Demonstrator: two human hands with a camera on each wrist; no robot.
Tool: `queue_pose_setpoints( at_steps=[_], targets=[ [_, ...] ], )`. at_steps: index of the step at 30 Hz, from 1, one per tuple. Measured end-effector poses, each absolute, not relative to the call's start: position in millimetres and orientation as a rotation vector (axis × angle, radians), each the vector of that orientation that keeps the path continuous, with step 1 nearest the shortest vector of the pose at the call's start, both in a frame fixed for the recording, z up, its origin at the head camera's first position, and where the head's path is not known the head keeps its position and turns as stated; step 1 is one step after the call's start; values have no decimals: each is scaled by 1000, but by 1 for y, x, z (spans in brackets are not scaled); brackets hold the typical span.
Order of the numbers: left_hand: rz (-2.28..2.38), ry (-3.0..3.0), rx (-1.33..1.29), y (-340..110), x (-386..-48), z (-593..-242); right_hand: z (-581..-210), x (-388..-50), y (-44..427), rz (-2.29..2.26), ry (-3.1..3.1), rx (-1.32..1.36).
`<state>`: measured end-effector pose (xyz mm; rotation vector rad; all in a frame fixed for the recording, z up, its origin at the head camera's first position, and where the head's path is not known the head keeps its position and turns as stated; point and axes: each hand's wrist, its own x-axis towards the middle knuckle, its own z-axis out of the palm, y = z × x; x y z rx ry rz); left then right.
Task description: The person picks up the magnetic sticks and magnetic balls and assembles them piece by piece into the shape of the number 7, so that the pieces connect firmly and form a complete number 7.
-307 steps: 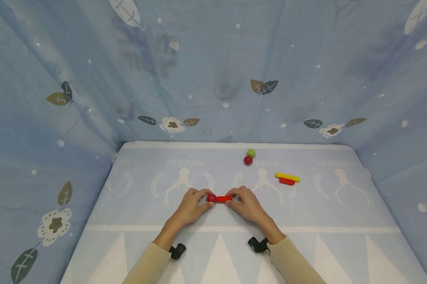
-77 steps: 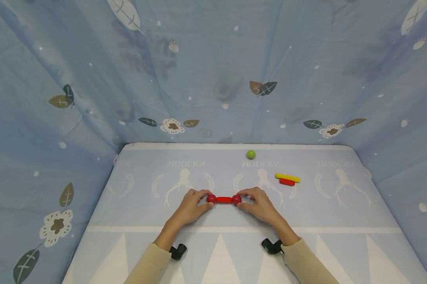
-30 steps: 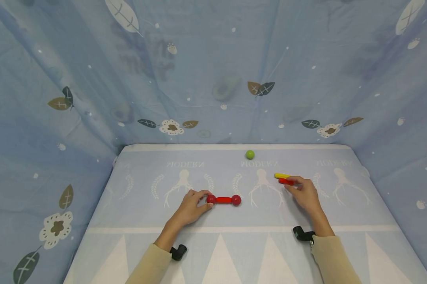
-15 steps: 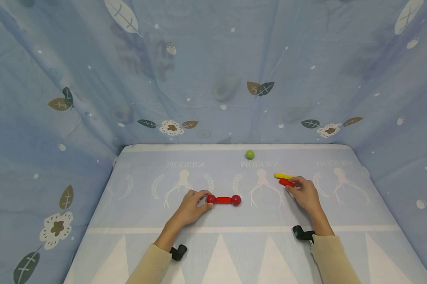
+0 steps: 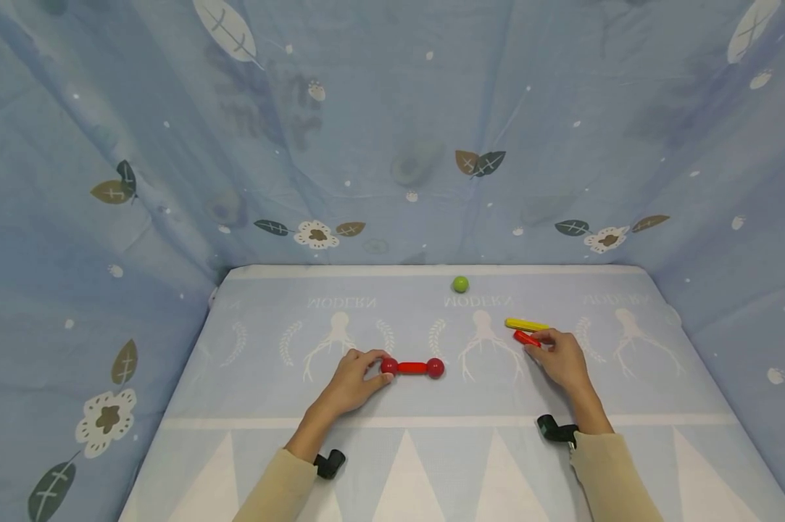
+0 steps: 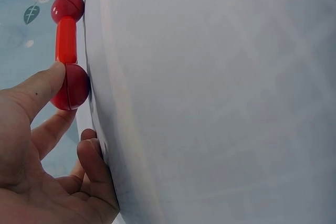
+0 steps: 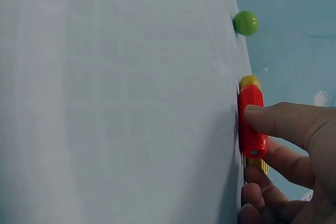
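My left hand (image 5: 353, 379) pinches the left red ball (image 6: 71, 87) between thumb and fingers. That ball is joined to a short red rod (image 5: 412, 368), which has a second red ball (image 5: 435, 368) on its other end; together they lie on the table like a dumbbell. Farther right, my right hand (image 5: 564, 360) pinches another short red rod (image 7: 252, 121), thumb on its near side. A round greyish spot shows on this rod's end in the right wrist view. Just behind it lies a longer yellow rod (image 5: 525, 324), partly covered by the red rod and fingers.
A green ball (image 5: 460, 284) sits near the back edge of the cloth-covered table (image 5: 268, 341). Blue patterned curtains (image 5: 392, 130) rise behind the table and along both sides. Each wrist carries a black camera mount (image 5: 330, 464).
A second red ball was brought from the back onto the rod's right end. My right hand then moved right to the other red rod, now tilted away from the yellow one. My left hand stays put.
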<state>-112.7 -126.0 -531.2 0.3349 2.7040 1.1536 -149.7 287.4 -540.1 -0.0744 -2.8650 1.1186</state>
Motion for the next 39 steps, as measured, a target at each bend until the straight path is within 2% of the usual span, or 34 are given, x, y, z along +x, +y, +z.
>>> queue_pose_setpoints(
  at_steps=[25, 39],
  targets=[
    [1154, 2699, 316, -125, -112, -530, -538, -147, 283, 1098, -2880, -86],
    [1153, 2707, 321, -125, -111, -529, -525, -138, 250, 1209, -2872, 61]
  ],
)
